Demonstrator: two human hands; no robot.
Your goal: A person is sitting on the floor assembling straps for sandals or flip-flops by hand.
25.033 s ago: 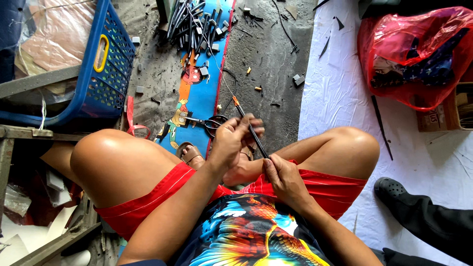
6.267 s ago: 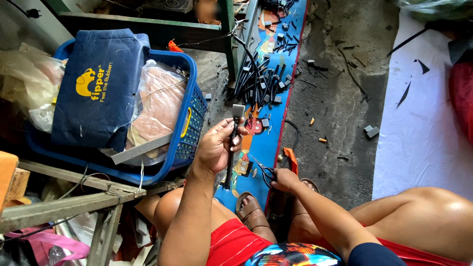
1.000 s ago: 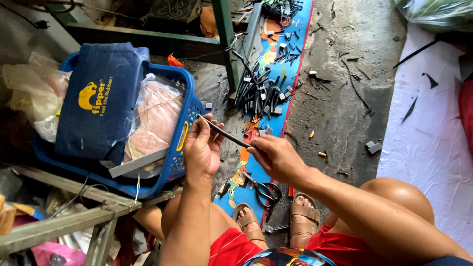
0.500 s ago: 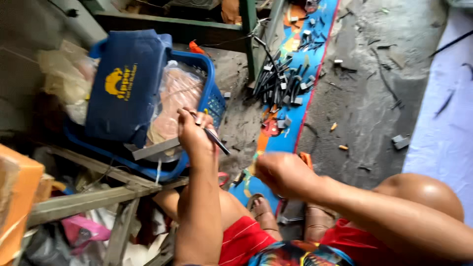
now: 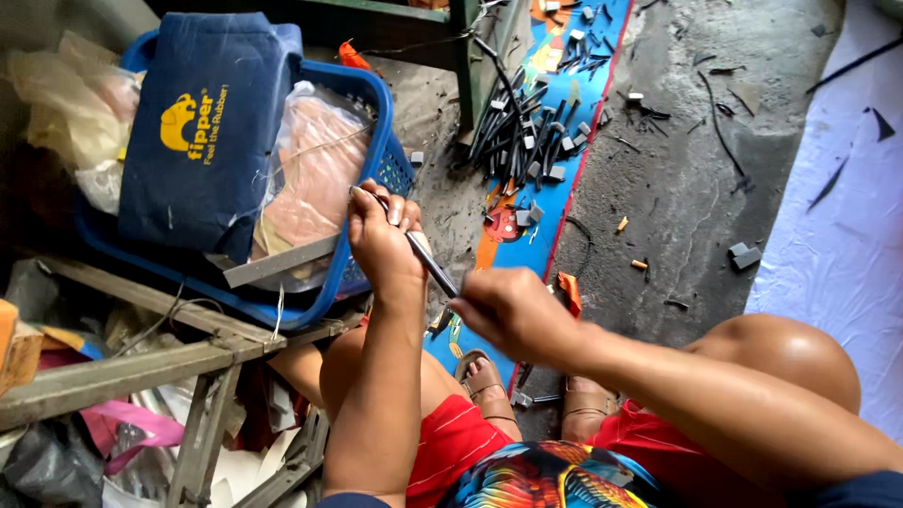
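A thin dark strip point(image 5: 428, 266) runs slantwise between my two hands, in front of my knees. My left hand point(image 5: 379, 243) is closed round its upper part, right beside the rim of a blue plastic basket point(image 5: 362, 87). My right hand point(image 5: 508, 310) pinches the strip's lower end, just right of and below the left hand. A heap of similar dark strips point(image 5: 522, 122) lies on a long blue mat point(image 5: 583, 141) on the concrete floor beyond my hands.
The basket holds a dark blue cloth bag point(image 5: 202, 132) and a clear plastic bundle point(image 5: 310, 169). A metal frame point(image 5: 141, 362) with clutter under it stands at the left. A green post point(image 5: 466, 56) rises beyond. A white sheet point(image 5: 837, 235) covers the floor at the right.
Half a second ago my left hand alone held the strip up by the basket and my right hand was lower. Now the right hand has come up and grips the strip's lower end.
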